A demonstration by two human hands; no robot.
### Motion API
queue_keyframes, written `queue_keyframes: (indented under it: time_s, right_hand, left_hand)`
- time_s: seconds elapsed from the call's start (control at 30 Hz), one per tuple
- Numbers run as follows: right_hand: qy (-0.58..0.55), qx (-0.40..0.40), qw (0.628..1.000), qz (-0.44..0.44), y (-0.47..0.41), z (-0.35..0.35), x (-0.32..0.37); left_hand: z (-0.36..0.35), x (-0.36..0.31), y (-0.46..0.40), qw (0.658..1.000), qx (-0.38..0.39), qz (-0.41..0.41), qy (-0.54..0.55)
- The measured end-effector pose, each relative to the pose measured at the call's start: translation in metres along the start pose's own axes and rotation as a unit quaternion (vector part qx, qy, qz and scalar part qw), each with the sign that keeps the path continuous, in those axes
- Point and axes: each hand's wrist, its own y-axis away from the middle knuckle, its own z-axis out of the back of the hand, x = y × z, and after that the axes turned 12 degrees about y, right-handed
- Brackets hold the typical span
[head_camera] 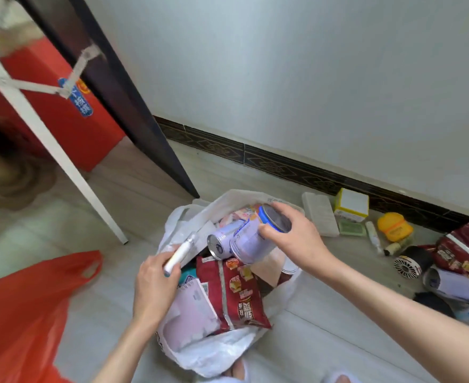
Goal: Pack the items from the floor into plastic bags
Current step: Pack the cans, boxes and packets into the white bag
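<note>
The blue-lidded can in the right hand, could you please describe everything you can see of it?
The can is a pale lavender cylinder, seemingly metal, with printed labelling and a blue lid. It lies tilted over the open white plastic bag, lid end up. The right hand grips the lid end. A smaller can touches its side.

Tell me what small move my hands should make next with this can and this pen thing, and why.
Probably lower the lavender can with the blue lid and let go. The right hand holds it by its lid end right over the open white plastic bag, above the dark red snack packet already inside. The left hand grips a white pen-shaped tube over the same bag, so that could drop in afterwards.
</note>
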Motion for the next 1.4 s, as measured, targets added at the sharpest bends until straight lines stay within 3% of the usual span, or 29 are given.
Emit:
queue_keyframes:
  time_s: [0.2,0.4,0.53,0.67,0.8,0.87,0.97,1.07,1.17,1.27,1.4]
  right_hand:
    - [-0.024,0.030,0.999,-0.007,-0.064,-0.033,0.045]
    - [0.014,0.002,0.999,-0.031,-0.096,-0.064,0.035]
    - [0.031,0.018,0.998,-0.049,-0.097,-0.075,0.020]
    - [0.036,0.031,0.997,-0.058,-0.101,-0.080,0.020]
    - [0.044,0.040,0.996,-0.065,-0.103,-0.081,0.020]
    - [0.028,0.040,0.996,-0.079,-0.103,-0.084,0.020]
    - [0.033,0.058,0.995,-0.075,-0.101,-0.089,0.023]
    - [0.057,0.062,0.995,-0.055,-0.099,-0.096,0.025]
    - [0.075,0.049,0.995,-0.047,-0.098,-0.100,0.024]
    - [0.126,0.043,0.991,-0.022,-0.094,-0.105,0.024]
    - [0.175,0.055,0.983,0.019,-0.086,-0.106,0.019]
  left_hand:
    - [-0.021,0.012,-0.058,0.998,-0.016,0.016,0.054]
    - [-0.057,0.023,-0.100,0.994,0.094,-0.031,-0.043]
    - [-0.056,0.040,-0.109,0.995,0.089,-0.013,-0.030]
    - [-0.049,0.050,-0.125,0.983,0.157,0.085,0.040]
    - [-0.038,0.046,-0.144,0.944,0.221,0.198,0.143]
    - [-0.037,0.042,-0.147,0.933,0.247,0.216,0.150]
    - [-0.040,0.030,-0.147,0.946,0.215,0.184,0.160]
    - [-0.032,0.016,-0.152,0.972,0.174,0.106,0.118]
    - [-0.008,-0.006,-0.150,0.980,0.131,0.025,0.146]
    - [0.013,-0.026,-0.137,0.977,0.156,-0.048,0.136]
    - [0.026,-0.041,-0.118,0.972,0.178,-0.050,0.147]
